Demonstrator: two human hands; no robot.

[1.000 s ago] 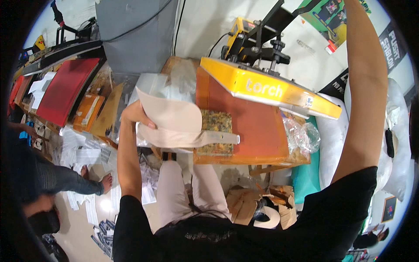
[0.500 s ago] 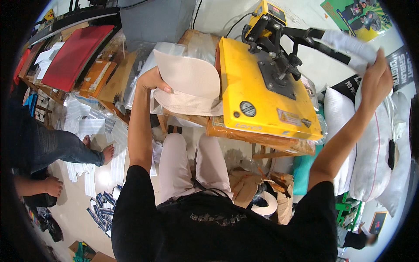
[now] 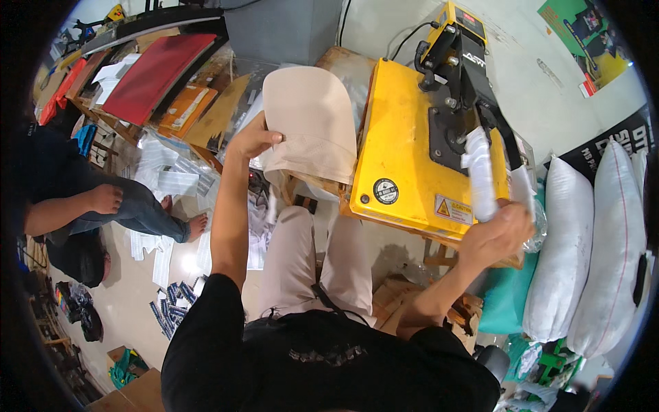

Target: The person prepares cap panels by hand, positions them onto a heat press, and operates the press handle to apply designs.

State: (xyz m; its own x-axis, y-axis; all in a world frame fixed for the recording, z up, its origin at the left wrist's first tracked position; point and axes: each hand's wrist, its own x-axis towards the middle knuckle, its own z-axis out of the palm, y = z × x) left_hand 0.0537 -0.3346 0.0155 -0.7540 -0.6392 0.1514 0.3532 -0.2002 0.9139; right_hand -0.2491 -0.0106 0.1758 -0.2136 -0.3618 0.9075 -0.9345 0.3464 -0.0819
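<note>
My left hand (image 3: pixel 255 139) grips the left side of a beige cap (image 3: pixel 310 113), thumb on top and the other fingers hidden beneath. The cap's smooth brim points away from me, its softer part toward me. Just right of the cap stands a yellow heat press (image 3: pixel 405 147), its wide flat top plate lowered. My right hand (image 3: pixel 500 230) is closed at the near end of the press's lever handle (image 3: pixel 480 175), which is wrapped in white material and slightly blurred. The handle now lies low over the plate's right side.
A red flat board (image 3: pixel 161 77) lies on a bench at the far left. Another person's leg (image 3: pixel 147 209) and hand are at left, near papers on the floor. White stuffed sacks (image 3: pixel 561 247) stand at right. A grey box-like block (image 3: pixel 278 31) is behind the cap.
My right hand has pulled the lever handle down and toward me from its raised place at the upper right. The cap stays in my left hand, tilted flatter. My view has shifted slightly.
</note>
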